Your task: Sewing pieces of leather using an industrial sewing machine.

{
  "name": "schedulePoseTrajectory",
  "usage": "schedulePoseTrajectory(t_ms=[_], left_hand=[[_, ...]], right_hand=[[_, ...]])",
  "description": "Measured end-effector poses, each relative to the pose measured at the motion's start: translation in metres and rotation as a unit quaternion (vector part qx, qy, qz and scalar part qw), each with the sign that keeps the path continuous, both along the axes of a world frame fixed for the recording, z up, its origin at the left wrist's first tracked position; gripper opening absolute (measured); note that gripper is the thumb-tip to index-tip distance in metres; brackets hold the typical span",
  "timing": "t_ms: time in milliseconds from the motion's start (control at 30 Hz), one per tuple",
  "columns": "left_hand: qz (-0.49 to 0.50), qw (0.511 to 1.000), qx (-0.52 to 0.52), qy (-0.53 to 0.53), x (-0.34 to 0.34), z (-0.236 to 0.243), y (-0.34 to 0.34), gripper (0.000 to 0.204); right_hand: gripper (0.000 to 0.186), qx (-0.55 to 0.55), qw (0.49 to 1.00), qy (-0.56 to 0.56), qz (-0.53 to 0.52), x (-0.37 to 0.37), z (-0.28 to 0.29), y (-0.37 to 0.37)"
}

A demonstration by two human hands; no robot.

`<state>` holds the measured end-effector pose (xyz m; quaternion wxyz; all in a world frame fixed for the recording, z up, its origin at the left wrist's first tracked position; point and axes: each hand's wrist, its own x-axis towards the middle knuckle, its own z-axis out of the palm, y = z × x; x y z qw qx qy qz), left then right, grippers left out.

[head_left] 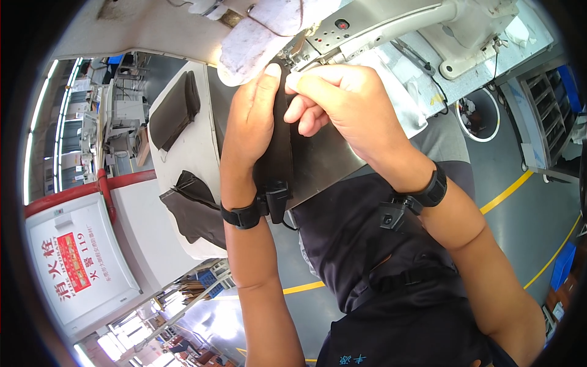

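Observation:
A long dark fabric piece (274,156) runs away from me toward the needle area of a pale sewing machine (391,29). My left hand (249,119) grips its left side, thumb along the top near the presser foot; the other fingers are mostly hidden. Just right of the cloth, close to the presser foot, my right hand (351,101) is closed in a pinch with its lower fingers curled. Whatever lies between those fingertips is too small to make out. Beneath the hands is a shiny metal plate (327,150).
On the white side table (160,168) to the left lie a dark fabric stack (176,110) and more dark folded pieces (194,208). A dark slender tool (413,56) rests on the machine bed. A white-rimmed bin (499,116) and a rack (544,107) stand right.

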<state>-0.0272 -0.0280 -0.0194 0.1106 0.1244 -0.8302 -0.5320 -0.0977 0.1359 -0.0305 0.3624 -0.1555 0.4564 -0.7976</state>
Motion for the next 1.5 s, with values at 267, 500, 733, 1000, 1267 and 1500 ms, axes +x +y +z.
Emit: schedulePoseTrajectory(t_ms=[267, 500, 733, 1000, 1267, 1500], left_hand=[[0.158, 0.983, -0.089, 0.022, 0.029, -0.03, -0.015, 0.05], [0.129, 0.982, 0.009, -0.137, 0.034, -0.026, -0.049, 0.063], [0.215, 0.951, 0.214, 0.067, 0.047, -0.016, -0.076, 0.041], [0.164, 0.964, 0.155, 0.142, 0.054, 0.032, -0.071, 0.044], [0.102, 0.96, 0.206, 0.16, 0.058, 0.048, -0.081, 0.036], [0.069, 0.957, 0.251, 0.128, 0.063, 0.059, -0.087, 0.034]], right_hand=[[0.024, 0.156, 0.966, 0.201, -0.049, -0.025, -0.061, 0.045], [0.025, 0.177, 0.95, 0.253, -0.045, -0.021, -0.078, 0.039], [0.024, 0.188, 0.943, 0.272, -0.042, -0.015, -0.077, 0.038], [0.022, 0.176, 0.941, 0.285, -0.05, -0.022, -0.083, 0.043], [0.021, 0.18, 0.945, 0.269, -0.051, -0.016, -0.08, 0.04], [0.021, 0.18, 0.947, 0.259, -0.053, -0.014, -0.076, 0.039]])
